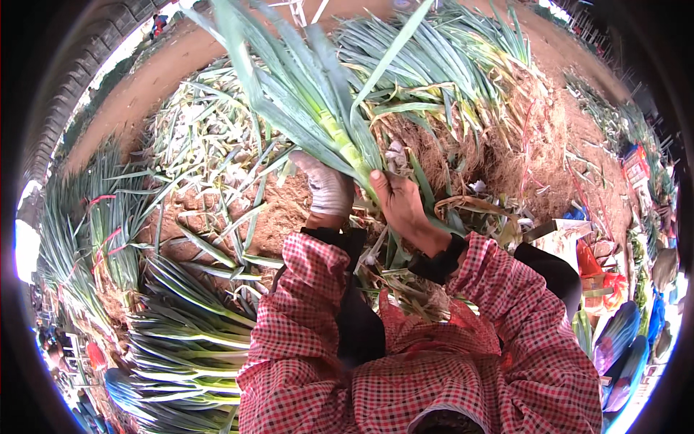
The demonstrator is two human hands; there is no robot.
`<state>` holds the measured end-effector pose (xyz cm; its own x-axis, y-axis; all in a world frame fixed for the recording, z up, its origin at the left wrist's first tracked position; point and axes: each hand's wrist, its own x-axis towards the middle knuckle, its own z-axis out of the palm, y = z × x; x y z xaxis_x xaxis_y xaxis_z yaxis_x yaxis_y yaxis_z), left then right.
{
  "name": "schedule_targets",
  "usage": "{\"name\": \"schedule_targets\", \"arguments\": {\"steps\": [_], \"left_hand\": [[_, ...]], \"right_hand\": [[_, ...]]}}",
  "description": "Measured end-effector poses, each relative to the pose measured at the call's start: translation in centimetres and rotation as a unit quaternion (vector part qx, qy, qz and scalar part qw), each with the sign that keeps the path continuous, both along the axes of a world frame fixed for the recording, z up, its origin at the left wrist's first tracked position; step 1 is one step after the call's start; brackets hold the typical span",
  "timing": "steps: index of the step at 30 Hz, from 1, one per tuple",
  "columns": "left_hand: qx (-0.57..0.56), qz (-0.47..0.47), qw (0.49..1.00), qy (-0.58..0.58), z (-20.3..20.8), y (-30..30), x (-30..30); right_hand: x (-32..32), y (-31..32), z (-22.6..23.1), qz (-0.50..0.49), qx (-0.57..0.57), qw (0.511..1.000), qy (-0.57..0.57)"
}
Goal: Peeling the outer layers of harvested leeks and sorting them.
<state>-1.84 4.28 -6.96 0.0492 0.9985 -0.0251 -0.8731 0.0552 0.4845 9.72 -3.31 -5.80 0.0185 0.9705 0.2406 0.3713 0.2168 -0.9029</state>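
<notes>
Before me I hold a large green onion (pixel 334 134), its long leaves fanning out toward the far left. My left hand (pixel 327 189), in a pale grey glove, is closed around the stalk's lower part from the left. From the right, my bare right hand (pixel 406 207) grips the same stalk, its thumb pressed on the pale green stem. The root end is hidden by my hands and the leaves below. Peeled leaf scraps (pixel 372 253) lie just beneath both hands.
A heap of untrimmed green onions with roots (pixel 441 65) lies at the far right. Trimmed stalks (pixel 191 354) are laid side by side at the near left; tied bundles (pixel 108 231) stand beyond them. Leaf waste (pixel 206 130) covers the ground at the far left. A red bag (pixel 614 289) sits at right.
</notes>
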Motion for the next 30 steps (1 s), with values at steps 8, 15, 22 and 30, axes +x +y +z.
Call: {"name": "schedule_targets", "arguments": {"steps": [8,15,22,30], "left_hand": [[0.053,-0.082,0.995,0.023,2.2,-2.7,0.7],[0.125,0.001,0.992,-0.008,2.9,0.6,-6.9],[-0.038,0.223,0.971,0.072,-2.6,3.5,-18.3],[-0.214,0.274,0.913,0.211,-4.1,4.6,-11.6]], "right_hand": [[0.7,0.0,-2.2,-0.149,-0.058,0.97,0.185],[5.5,-4.6,-2.5,0.125,-0.165,0.828,0.522],[15.5,-16.6,-9.1,-0.059,-0.311,0.948,0.037],[4.9,-5.8,-3.6,0.102,0.178,0.934,-0.291]]}}
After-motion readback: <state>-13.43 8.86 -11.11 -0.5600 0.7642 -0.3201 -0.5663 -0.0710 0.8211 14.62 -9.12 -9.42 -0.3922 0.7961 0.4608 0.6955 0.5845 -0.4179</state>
